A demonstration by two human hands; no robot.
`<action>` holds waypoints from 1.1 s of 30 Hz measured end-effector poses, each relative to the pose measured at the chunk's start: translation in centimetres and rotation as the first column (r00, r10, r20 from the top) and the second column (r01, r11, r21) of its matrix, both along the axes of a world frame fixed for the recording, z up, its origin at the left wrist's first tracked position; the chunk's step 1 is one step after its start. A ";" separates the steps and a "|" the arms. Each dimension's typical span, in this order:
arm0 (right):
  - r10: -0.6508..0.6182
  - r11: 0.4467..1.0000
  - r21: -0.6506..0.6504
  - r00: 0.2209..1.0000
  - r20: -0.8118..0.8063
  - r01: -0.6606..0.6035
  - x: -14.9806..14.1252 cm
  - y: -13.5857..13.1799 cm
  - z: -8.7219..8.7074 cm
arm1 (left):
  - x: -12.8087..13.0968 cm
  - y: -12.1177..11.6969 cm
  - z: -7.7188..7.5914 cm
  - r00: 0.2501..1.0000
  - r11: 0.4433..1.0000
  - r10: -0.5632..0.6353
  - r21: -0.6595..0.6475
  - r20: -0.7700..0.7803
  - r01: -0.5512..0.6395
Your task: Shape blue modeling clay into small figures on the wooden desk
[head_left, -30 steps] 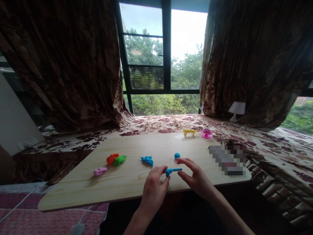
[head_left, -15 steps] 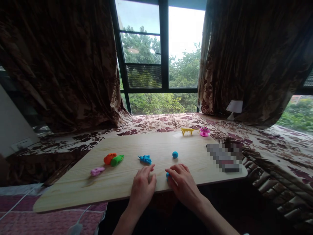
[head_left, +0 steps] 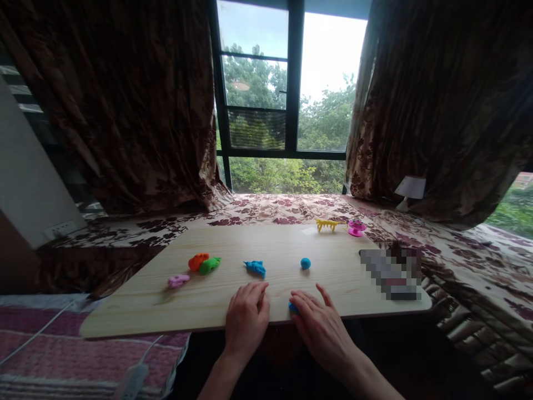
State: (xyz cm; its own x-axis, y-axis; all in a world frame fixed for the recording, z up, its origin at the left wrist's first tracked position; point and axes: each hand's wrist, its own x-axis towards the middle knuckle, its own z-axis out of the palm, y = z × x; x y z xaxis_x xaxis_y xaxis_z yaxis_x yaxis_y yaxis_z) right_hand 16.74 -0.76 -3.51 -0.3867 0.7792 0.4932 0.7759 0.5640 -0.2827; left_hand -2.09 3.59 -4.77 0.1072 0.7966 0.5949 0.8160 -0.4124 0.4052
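Blue clay roll [head_left: 293,306]: lifted between both hands a second ago; now pressed to the counter [head_left: 216,311] edge under flat right hand [head_left: 318,322]. Left hand [head_left: 246,316]: flat, empty, beside it. Rolling presumed underway.

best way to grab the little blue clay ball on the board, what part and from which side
Pinch the blue ball across its widest middle, coming straight down from above. It is round, so no side grips better, and it sits alone on bare wooden board, apart from the blue clay figure. The right hand lies nearest, just in front of it; a light pinch would probably avoid denting it.
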 end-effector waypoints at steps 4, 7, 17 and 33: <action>-0.019 0.999 -0.044 0.998 -0.053 0.017 -0.2 3.4 0.6 | -0.2 -0.1 0.2 0.999 0.999 -0.033 -0.003 0.018 0.033; 0.019 0.999 -0.040 0.999 -0.043 -0.021 0.2 4.7 1.2 | -0.3 -0.1 0.2 0.999 0.999 -0.050 -0.015 0.016 0.050; 0.055 0.998 -0.017 0.998 -0.023 -0.055 2.0 4.5 2.0 | -0.1 -0.3 0.1 0.999 0.999 -0.040 -0.027 0.009 0.040; 0.015 0.999 -0.047 0.999 -0.043 -0.017 1.5 3.4 1.2 | -0.3 -0.5 0.0 0.998 0.998 -0.062 -0.007 0.006 0.062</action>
